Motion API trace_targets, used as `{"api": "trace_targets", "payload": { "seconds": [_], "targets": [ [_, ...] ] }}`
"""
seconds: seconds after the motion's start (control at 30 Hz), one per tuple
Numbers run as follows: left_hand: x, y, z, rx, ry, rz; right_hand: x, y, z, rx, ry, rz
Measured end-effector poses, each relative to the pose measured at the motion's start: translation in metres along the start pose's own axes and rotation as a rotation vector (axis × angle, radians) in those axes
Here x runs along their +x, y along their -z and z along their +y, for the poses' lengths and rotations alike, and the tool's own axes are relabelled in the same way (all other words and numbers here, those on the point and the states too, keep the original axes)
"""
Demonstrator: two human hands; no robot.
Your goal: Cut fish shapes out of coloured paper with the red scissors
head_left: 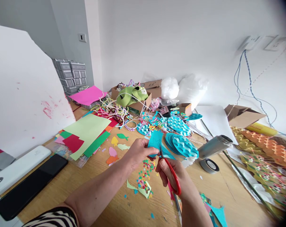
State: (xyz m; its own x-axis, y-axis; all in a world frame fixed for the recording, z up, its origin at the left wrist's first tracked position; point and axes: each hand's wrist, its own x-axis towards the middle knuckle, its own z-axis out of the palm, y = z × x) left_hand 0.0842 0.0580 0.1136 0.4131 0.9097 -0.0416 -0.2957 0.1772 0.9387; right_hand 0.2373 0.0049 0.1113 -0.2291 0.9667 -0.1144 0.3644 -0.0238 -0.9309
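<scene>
My left hand (141, 153) pinches a piece of blue paper (154, 141) that has faint drawn lines on it. My right hand (171, 171) is closed round red-handled scissors (174, 178), whose blades meet the paper's edge beside my left thumb. Just beyond the hands lies a stack of blue wavy paper discs (180, 145). Paper fish in green, yellow, pink and orange (112, 152) lie left of my left hand. Below the hands are small coloured dots (143, 179) and a pale green scrap (144, 190).
Coloured sheets (88, 129), a black phone (31, 186) and a white device (20, 168) are at left. A tilted metal flask (215, 146) and its round lid (209, 165) stand at right. Behind are a craft-filled box (147, 102), tangled pipe cleaners (112, 108) and orange wavy paper (263, 146).
</scene>
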Motion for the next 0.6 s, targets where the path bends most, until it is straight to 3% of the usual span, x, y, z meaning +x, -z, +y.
{"api": "trace_targets", "payload": {
  "seconds": [0.4, 0.6],
  "targets": [
    [-0.0019, -0.0001, 0.0005, 0.003, 0.018, -0.064, 0.0003, -0.0012, -0.0036, 0.04, -0.013, 0.001],
    [-0.0005, 0.0007, -0.0005, -0.029, 0.022, -0.014, 0.001, -0.0017, -0.003, 0.042, -0.009, 0.008]
  ]
}}
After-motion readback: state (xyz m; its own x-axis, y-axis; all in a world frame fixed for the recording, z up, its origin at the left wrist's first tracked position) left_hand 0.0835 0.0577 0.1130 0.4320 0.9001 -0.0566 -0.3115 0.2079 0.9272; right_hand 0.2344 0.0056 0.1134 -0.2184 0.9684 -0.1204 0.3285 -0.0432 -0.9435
